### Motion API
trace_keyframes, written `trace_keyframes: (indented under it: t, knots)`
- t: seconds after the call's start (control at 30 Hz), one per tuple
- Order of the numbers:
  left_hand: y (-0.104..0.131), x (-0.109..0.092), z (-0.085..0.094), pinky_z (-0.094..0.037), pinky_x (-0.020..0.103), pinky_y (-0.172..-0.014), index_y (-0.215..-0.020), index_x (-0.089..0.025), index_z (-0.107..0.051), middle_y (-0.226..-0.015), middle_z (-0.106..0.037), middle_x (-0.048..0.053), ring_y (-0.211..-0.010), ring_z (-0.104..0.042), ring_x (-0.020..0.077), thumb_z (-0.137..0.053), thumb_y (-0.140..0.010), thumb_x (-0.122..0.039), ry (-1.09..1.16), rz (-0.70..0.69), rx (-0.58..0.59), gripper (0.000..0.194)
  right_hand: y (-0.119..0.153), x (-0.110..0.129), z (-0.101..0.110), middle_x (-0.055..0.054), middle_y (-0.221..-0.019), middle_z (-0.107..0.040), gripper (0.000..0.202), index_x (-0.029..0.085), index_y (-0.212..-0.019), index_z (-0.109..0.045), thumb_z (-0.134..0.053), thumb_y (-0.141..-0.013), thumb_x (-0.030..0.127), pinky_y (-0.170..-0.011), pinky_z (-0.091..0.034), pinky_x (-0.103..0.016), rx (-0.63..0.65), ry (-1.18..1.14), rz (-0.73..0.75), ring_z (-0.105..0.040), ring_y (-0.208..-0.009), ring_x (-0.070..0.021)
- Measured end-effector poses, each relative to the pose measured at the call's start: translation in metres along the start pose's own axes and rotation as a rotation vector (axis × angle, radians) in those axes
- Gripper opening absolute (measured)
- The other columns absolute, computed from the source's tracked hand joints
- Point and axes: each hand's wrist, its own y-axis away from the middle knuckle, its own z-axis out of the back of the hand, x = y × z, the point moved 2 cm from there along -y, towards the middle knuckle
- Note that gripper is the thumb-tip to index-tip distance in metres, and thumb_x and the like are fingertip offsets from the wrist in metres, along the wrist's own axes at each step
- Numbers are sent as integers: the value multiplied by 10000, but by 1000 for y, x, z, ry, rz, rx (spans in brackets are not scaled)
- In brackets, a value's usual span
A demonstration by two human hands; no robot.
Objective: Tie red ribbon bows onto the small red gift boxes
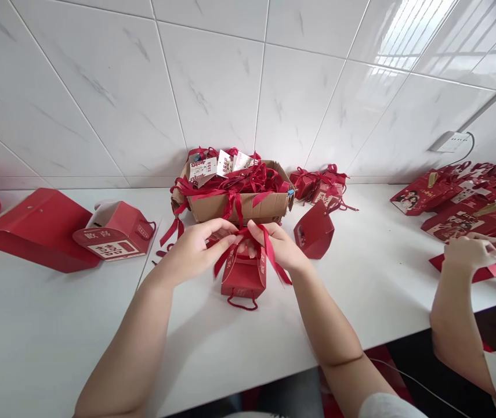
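A small red gift box (243, 281) stands upright on the white table in front of me, its rope handle hanging toward my side. Over its top, both hands are closed on a red ribbon (277, 262). My left hand (210, 247) pinches the ribbon from the left between thumb and fingers. From the right, my right hand (276, 241) grips it, and a loose ribbon end trails down beside the box. My fingers partly hide the middle of the ribbon, so whether a knot is there cannot be made out.
Behind the box is a cardboard carton (236, 206) heaped with red ribbons and tags. Red boxes stand left (119, 232) and right (315, 232), with a larger red box (51, 232) farther left. On the far right, another person's hands (474, 252) work near several red boxes (465, 200).
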Motion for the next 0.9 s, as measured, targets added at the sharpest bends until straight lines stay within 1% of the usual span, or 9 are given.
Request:
trace_keyframes:
  t: [0.13,0.27,0.33,0.5,0.6,0.67,0.73,0.8,0.9]
  knots:
    - [3,-2,4,-463,232,-618,-839,-208,-642,-809,-686,-4,-686,-581,132,-558,-865,-431,-106,-76,-47,240,1,-1,6,8,-541,-539,460,156,-772,-709,-555,-851,582,-510,-382,-250,-27,38,-12,-452,-521,-103]
    - [8,-3,2,-480,233,-689,-816,-212,-668,-841,-697,0,-759,-606,145,-571,-857,-396,-115,-181,124,213,3,3,12,-10,-719,-654,309,165,-869,-727,-697,-776,458,-613,-477,-254,-77,52,22,-569,-640,-113]
    - [6,-1,-2,-483,246,-714,-824,-215,-666,-853,-693,1,-776,-608,151,-559,-866,-413,-107,-184,168,229,3,5,13,-19,-800,-679,258,170,-864,-725,-750,-729,389,-680,-506,-267,-36,60,77,-610,-719,-128]
    - [-11,9,-13,-490,295,-846,-1076,-229,-580,-1114,-636,42,-1000,-593,189,-363,-952,-507,152,-116,-76,373,5,4,8,-7,-797,-652,176,166,-822,-680,-776,-692,237,-669,-506,-257,140,88,206,-599,-712,-118]
    - [-15,10,-20,-498,298,-832,-1116,-239,-584,-1059,-647,40,-974,-600,197,-330,-952,-544,209,-98,33,430,8,5,4,3,-768,-633,72,171,-785,-642,-692,-741,143,-647,-485,-246,198,224,295,-573,-686,-107]
    - [-14,9,-21,-505,296,-778,-1094,-233,-603,-945,-658,34,-889,-608,194,-339,-941,-562,192,-80,107,449,9,7,5,2,-766,-625,126,178,-764,-623,-609,-745,54,-632,-466,-240,166,394,377,-560,-695,-111]
    - [-12,8,-19,-501,296,-756,-1101,-234,-605,-918,-659,28,-852,-604,188,-356,-939,-547,151,-80,116,431,10,7,6,-4,-777,-611,234,184,-760,-612,-521,-715,-26,-628,-453,-238,99,572,464,-552,-719,-118]
    - [-12,8,-18,-497,299,-767,-1132,-247,-595,-961,-663,22,-860,-606,183,-377,-942,-505,100,-86,93,387,10,7,7,-19,-824,-602,292,186,-769,-601,-463,-698,-61,-659,-462,-243,29,682,558,-561,-769,-127]
    - [-14,9,-19,-500,302,-810,-1152,-257,-589,-1078,-660,25,-938,-616,188,-415,-936,-449,70,-93,60,338,8,4,7,-51,-924,-589,279,190,-790,-572,-434,-742,-48,-710,-483,-258,-107,743,692,-575,-842,-137]
